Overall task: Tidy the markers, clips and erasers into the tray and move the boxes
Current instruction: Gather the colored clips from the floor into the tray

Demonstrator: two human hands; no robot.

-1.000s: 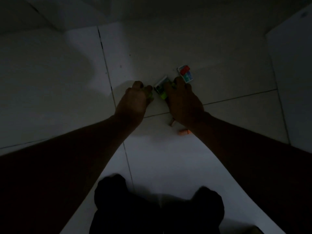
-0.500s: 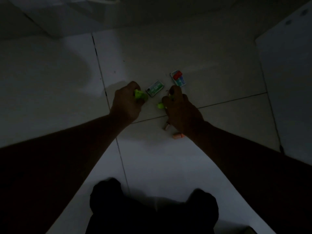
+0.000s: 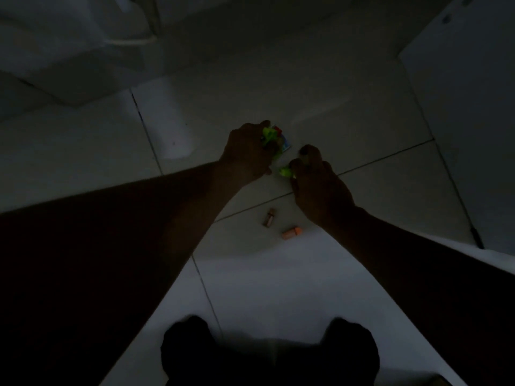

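So it's really dark: left hand (image 3: 246,151) is closed around green bits (image 3: 269,134) over a small printed box (image 3: 285,142), right hand (image 3: 317,185) pinches another green piece (image 3: 284,171). 2 orange erasers (image 3: 291,233) lie loose on the floor tiles (image 3: 348,112).

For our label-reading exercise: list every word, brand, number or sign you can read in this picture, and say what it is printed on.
None can be read; the picture is very dark.
Small printed box beside the left hand: red and blue print shows, too blurred and partly covered to read.
Green pieces in the left hand and right hand: no marking visible.
Two small orange pieces on the floor: no legible text.
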